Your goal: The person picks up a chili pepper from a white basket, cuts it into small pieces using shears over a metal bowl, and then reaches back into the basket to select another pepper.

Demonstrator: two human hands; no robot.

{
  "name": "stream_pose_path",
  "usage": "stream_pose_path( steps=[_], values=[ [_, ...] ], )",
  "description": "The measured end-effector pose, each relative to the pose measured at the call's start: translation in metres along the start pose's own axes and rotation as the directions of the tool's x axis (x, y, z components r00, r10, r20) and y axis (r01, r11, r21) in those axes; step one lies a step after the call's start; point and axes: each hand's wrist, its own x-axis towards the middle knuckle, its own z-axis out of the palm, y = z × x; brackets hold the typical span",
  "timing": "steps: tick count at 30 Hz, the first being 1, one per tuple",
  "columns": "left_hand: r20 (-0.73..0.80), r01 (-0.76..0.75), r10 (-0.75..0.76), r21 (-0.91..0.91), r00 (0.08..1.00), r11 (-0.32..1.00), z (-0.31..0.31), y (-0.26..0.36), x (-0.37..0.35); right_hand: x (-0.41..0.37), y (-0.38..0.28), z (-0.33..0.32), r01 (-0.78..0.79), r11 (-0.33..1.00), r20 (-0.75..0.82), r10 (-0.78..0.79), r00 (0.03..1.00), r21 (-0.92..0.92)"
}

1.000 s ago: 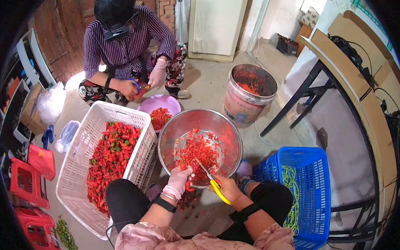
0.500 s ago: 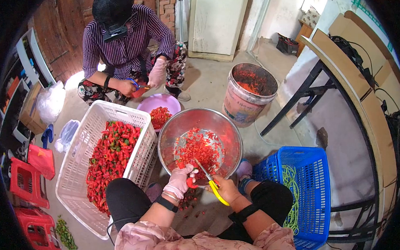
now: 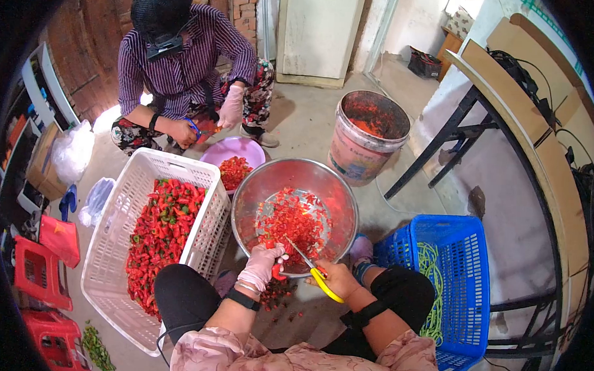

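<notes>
My left hand [image 3: 260, 268], in a pale pink glove, is closed around a red pepper [image 3: 277, 272] at the near rim of a steel bowl [image 3: 340, 210]. Yellow-handled scissors [image 3: 325, 286] are gripped in my right hand [image 3: 341, 279]. Their blades point up and left over the bowl, just beyond my left fingertips. Chopped red pepper [image 3: 294, 215] is scattered across the bowl's bottom. Left of it stands a white crate [image 3: 108, 244] holding whole red peppers [image 3: 161, 239].
Opposite me a crouching person [image 3: 183, 64] holds blue-handled scissors [image 3: 194, 127] over a purple basin [image 3: 249, 150]. A stained bucket [image 3: 360, 148] stands behind the bowl. At right are a blue crate [image 3: 467, 270] and a black-legged table [image 3: 462, 132]; red stools [image 3: 42, 271] stand at left.
The scissors' blades have tilted slightly left and lower over the bowl. My left hand has shifted a little to the left. The other person's hands have moved slightly.
</notes>
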Motion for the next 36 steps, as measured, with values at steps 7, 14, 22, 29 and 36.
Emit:
stream_pose_path(
  steps=[7,14,22,29,36],
  values=[
    [0.006,0.002,-0.001,-0.207,1.0,0.978,0.007,0.006,-0.005,-0.003,-0.011,-0.002,-0.013,0.977,-0.058,0.026,0.998,0.213],
    [-0.003,-0.015,0.015,-0.195,1.0,0.981,0.01,0.0,-0.013,-0.009,-0.018,0.003,-0.066,0.996,-0.003,0.067,0.998,0.063],
    [0.069,-0.101,0.108,-0.102,0.992,0.99,0.02,0.003,-0.016,-0.002,-0.012,0.009,-0.011,0.973,-0.171,0.052,0.984,0.23],
    [-0.018,-0.199,0.199,-0.042,0.98,0.979,0.025,-0.002,-0.017,-0.006,-0.024,0.005,-0.015,0.963,-0.116,0.048,0.992,0.268],
    [-0.058,-0.251,0.249,-0.018,0.967,0.968,0.019,-0.005,-0.009,-0.003,-0.013,0.004,-0.047,0.954,-0.079,0.073,0.994,0.296]
  ],
)
